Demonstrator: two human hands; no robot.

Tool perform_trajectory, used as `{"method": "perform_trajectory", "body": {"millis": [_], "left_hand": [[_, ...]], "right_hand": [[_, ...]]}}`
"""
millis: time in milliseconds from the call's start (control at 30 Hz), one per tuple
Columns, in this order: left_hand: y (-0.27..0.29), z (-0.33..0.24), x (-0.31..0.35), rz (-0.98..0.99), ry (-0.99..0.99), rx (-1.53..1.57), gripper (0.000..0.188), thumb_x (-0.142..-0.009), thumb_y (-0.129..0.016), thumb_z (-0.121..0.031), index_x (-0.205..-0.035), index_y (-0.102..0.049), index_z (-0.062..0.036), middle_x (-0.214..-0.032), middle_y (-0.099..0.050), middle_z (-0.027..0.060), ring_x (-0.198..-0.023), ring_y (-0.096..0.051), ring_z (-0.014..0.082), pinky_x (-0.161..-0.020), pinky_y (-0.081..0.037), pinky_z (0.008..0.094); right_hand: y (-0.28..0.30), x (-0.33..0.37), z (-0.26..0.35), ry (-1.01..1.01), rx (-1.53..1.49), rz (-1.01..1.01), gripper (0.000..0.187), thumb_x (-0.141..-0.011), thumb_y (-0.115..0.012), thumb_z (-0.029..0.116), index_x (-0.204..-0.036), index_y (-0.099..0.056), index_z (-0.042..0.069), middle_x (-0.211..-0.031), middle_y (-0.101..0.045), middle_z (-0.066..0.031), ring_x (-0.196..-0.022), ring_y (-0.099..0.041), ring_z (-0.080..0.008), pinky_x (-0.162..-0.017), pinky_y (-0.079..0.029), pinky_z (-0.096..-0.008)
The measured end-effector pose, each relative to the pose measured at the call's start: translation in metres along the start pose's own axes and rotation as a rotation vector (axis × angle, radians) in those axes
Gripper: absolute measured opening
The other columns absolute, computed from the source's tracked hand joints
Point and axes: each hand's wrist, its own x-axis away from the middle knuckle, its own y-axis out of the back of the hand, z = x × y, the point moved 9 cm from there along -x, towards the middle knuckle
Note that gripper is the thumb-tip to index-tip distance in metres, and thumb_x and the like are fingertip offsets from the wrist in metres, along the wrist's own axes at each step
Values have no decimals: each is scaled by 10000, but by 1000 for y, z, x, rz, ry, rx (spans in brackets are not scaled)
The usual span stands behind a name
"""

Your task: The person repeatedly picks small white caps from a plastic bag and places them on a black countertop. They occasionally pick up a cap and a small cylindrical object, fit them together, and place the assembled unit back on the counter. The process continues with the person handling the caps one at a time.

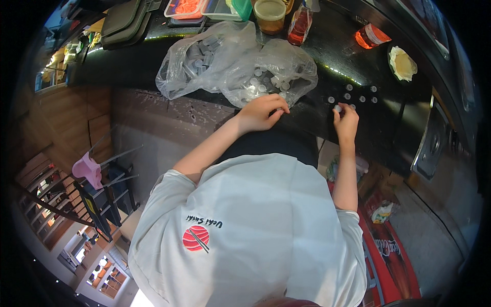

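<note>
A: Where's the small pale piece (338, 108)?
B: Between the fingers of the right hand (347, 124), which pinch it at the near side of several similar round pieces (362, 99) standing on the black desk (330, 48).
A: And the left hand (261, 113)?
B: Its fingers are curled at the near edge of a clear bag (294, 64) with more small pieces inside. I can't tell whether they grip anything.
A: Farther out?
B: A second clear bag (176, 66) lies to the left, touching the first. Behind them stand a jar (270, 20) and a red bottle (299, 28); a pale bowl (403, 64) sits far right.
</note>
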Motion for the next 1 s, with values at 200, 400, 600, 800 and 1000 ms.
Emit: {"method": "perform_trajectory", "body": {"millis": [200,400,600,800,1000], "left_hand": [[-1,3,2,32,6,21,127,-908,-619,-39,-1013,-686,-64,-1094,-676,97,-1045,-657,291,-910,-521,377],[-14,7,0,85,23,105,126,-916,-616,-63,-1021,-687,-65,-1058,-691,96,-1021,-664,304,-894,-518,387],[-30,20,1,254,388,402,189,-995,-592,-155,-1148,-654,-62,-1070,-689,78,-961,-687,227,-798,-544,336],[-75,31,-2,180,767,1364,498,-1085,-413,-418,-1393,-476,-32,-1142,-632,148,-844,-668,176,-766,-566,309],[-55,25,-23,7,696,1087,451,-1063,-421,-477,-870,-620,-121,-652,-551,-5,-438,-419,58,-365,-298,207]], "right_hand": [[-7,7,8,14,71,-14,232,-765,-718,65,-984,-698,-12,-910,-676,-196,-815,-675,-372,-748,-549,-422],[-9,22,23,2,54,25,236,-769,-718,54,-993,-691,-16,-904,-675,-192,-810,-677,-369,-746,-551,-413],[4,21,68,51,-77,4,244,-773,-733,19,-1010,-686,-18,-918,-674,-159,-758,-691,-269,-695,-556,-347],[44,22,177,160,-265,37,256,-765,-747,-30,-1013,-689,-3,-962,-692,-108,-777,-691,-183,-708,-566,-288],[50,22,231,296,-325,177,312,-730,-836,-17,-1020,-722,5,-969,-713,-114,-792,-702,-214,-708,-580,-297]]}}
